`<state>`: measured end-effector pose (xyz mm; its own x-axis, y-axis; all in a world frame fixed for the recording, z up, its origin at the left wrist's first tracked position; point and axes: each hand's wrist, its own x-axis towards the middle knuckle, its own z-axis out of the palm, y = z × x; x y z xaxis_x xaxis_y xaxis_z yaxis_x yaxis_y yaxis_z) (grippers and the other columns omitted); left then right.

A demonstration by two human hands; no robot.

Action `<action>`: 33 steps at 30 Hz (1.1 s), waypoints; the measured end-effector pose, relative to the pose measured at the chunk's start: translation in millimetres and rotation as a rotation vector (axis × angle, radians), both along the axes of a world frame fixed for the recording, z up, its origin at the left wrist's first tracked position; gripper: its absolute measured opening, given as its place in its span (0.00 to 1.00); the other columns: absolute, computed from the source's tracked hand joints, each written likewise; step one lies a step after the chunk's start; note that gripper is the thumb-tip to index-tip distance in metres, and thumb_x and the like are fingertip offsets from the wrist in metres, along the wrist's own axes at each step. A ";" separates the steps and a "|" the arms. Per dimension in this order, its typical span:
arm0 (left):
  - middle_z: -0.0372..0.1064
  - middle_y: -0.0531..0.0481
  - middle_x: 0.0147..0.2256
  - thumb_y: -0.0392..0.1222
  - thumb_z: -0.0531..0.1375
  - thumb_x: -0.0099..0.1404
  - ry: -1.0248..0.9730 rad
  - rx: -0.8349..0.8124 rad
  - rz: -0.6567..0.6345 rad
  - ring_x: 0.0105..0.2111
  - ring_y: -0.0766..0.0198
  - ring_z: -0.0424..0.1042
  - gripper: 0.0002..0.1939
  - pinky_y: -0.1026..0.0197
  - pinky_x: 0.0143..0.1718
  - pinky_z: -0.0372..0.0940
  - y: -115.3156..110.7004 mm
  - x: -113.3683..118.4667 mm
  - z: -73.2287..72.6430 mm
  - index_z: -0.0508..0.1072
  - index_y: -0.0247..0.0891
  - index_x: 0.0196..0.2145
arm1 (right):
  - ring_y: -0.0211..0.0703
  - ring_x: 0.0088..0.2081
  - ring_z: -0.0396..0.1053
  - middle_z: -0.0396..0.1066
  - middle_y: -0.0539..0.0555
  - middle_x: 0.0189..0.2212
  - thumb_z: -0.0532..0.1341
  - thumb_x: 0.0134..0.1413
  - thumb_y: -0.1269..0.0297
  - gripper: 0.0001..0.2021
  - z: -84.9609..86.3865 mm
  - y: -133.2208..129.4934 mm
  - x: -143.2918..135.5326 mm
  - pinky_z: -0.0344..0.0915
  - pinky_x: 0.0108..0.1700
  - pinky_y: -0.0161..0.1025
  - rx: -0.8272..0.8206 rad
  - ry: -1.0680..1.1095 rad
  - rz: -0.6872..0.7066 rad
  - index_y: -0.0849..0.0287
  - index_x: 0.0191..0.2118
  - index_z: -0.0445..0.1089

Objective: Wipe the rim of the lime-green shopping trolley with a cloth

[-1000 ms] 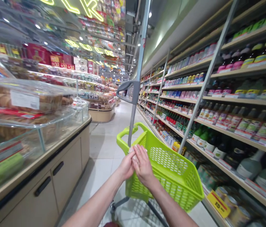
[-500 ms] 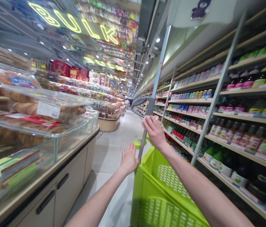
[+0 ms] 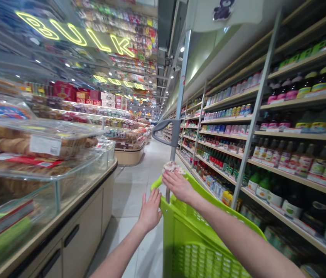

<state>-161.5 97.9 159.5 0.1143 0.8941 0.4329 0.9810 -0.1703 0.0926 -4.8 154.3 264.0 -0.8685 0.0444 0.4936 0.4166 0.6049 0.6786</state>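
Observation:
A green plastic basket cart (image 3: 209,247) stands in front of me, with a grey metal pole (image 3: 182,77) rising from its corner. My right hand (image 3: 178,186) presses a whitish, pink-patterned cloth (image 3: 172,167) against the lower part of the pole, its fingers wrapped over the cloth. Beside the cart's near left corner, my left hand (image 3: 150,210) has its fingers spread, the tips by the green rim; it holds nothing. Higher on the pole is a grey looped handle (image 3: 167,132), and a white sign with a bear picture (image 3: 223,9) hangs at its top.
On the left is a counter (image 3: 84,216) with clear boxes of baked goods (image 3: 44,143). Shelves of bottles (image 3: 298,158) line the right side. Between them runs a tiled aisle floor (image 3: 128,193). A rounded display (image 3: 129,154) stands farther ahead.
My right hand and the cloth have moved down the pole, away from the grey handle. My left hand has shifted slightly down and left. The view has turned a little to the right.

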 end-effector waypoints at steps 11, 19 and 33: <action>0.41 0.43 0.61 0.38 0.52 0.53 -0.032 -0.026 -0.026 0.61 0.57 0.35 0.33 0.41 0.58 0.31 -7.0 -2.0 1.6 0.50 0.35 0.58 | 0.47 0.52 0.59 0.64 0.60 0.49 0.51 0.53 0.74 0.16 -12.5 -7.4 -7.1 0.55 0.54 0.50 -0.209 0.013 0.053 0.63 0.47 0.65; 0.61 0.42 0.51 0.34 0.59 0.47 -1.102 0.058 -0.261 0.50 0.58 0.61 0.29 0.55 0.52 0.55 -10.3 5.2 30.2 0.61 0.34 0.49 | 0.42 0.45 0.66 0.68 0.56 0.44 0.51 0.47 0.73 0.19 -19.6 -57.0 -22.5 0.63 0.47 0.41 -0.839 0.571 0.250 0.60 0.48 0.63; 0.65 0.54 0.21 0.30 0.57 0.41 -2.018 -0.290 -0.526 0.22 0.73 0.63 0.09 0.69 0.28 0.59 -45.3 27.3 80.4 0.67 0.33 0.26 | 0.48 0.56 0.52 0.54 0.60 0.55 0.51 0.54 0.62 0.24 -18.2 -44.6 -9.8 0.58 0.53 0.50 -0.501 0.328 0.330 0.59 0.57 0.52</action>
